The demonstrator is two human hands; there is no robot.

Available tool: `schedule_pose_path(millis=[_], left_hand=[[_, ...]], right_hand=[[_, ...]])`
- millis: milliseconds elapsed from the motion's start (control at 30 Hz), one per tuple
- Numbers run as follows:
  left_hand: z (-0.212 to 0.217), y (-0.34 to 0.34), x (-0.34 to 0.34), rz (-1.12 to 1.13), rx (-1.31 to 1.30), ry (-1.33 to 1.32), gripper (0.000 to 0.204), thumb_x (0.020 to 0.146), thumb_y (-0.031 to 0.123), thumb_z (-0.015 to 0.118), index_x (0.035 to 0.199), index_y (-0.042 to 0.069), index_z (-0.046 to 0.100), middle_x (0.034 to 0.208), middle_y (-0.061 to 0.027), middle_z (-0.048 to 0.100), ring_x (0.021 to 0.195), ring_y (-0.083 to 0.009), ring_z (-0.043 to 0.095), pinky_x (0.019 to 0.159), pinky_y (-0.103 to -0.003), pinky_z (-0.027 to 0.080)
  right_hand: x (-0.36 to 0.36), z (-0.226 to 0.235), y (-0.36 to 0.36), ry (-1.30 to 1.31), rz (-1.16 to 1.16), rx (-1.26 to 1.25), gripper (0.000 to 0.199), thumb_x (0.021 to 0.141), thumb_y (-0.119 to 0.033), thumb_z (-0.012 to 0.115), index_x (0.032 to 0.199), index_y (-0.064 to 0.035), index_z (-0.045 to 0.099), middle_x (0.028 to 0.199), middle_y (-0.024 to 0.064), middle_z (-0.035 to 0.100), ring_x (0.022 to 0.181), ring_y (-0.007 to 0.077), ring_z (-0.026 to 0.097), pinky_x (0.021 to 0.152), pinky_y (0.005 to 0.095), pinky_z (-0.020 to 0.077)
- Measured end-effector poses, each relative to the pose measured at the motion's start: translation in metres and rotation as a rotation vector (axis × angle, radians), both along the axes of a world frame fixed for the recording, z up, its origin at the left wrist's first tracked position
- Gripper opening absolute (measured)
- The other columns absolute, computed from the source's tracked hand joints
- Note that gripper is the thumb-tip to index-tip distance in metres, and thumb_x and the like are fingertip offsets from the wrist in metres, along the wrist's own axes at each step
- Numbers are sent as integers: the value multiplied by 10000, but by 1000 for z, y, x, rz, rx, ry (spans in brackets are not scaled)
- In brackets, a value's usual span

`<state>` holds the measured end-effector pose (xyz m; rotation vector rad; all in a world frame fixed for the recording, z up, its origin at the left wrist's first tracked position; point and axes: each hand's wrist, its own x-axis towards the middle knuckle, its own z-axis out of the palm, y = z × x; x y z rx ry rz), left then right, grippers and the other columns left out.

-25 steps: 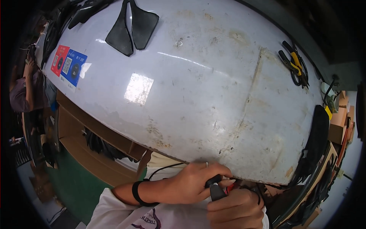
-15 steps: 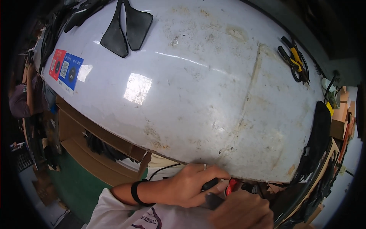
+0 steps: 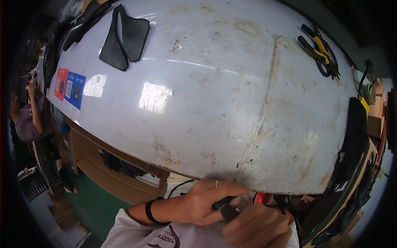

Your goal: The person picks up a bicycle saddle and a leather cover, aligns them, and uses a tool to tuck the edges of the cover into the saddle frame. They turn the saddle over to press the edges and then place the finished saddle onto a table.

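Note:
Close to my body at the table's near edge, my left hand (image 3: 206,200), with a ring and a black wristband on its arm, is closed around a small black piece (image 3: 223,203). My right hand (image 3: 259,225) is curled shut beside it, its knuckles toward the camera. Between the two hands a flat dark end (image 3: 228,213) shows; most of it is covered by fingers, so its kind cannot be told. Something red (image 3: 259,198) sticks out just behind my right hand at the edge.
The worn white tabletop (image 3: 206,115) carries two black flat pieces (image 3: 135,39) at far left and yellow-black pliers (image 3: 316,47) at far right. Black material (image 3: 353,136) lies along the right edge. A cardboard box (image 3: 120,173) stands below left. Another person (image 3: 35,118) is at far left.
My right hand has shifted slightly left and closer to my left hand, and more of the dark end shows between them. The view has turned a little; things on the table stay put.

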<state>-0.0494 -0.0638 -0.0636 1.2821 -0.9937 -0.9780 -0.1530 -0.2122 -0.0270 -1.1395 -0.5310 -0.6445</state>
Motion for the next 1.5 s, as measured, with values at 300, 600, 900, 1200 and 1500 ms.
schedule_pose_path(millis=[300,600,900,1200,1500], left_hand=[[-1,-3,1,37,-25,-69,284,921,-21,642,1195,-69,697,865,-184,723,650,-242,700,594,-330,566],[0,-3,1,50,-10,-81,280,927,-40,620,1190,-95,698,815,-160,711,623,-241,692,576,-329,556],[0,-6,-1,68,-19,-81,272,949,-14,616,1195,-89,704,758,-132,693,597,-216,671,557,-318,533],[-1,-6,-11,203,24,-104,234,998,52,627,1182,-62,714,747,-87,689,595,-154,646,535,-278,502],[10,-5,-7,121,107,25,279,1039,139,577,1201,-45,708,697,-83,681,615,-150,669,562,-265,507]], right_hand=[[6,-4,-2,-51,-161,-103,195,917,-77,745,840,-1,583,676,92,617,566,237,621,549,393,570],[-3,-27,-3,-52,25,12,126,929,-78,642,857,13,594,679,108,673,539,224,650,600,459,638],[-4,-12,9,-171,-167,4,198,905,-61,739,793,-1,587,687,102,617,576,239,616,551,410,570],[4,-25,11,-133,-156,93,154,911,-42,694,793,8,609,649,95,593,559,244,597,539,395,549],[-14,-16,21,-204,-290,168,268,934,-143,750,800,17,582,650,109,611,573,236,624,560,400,581]])
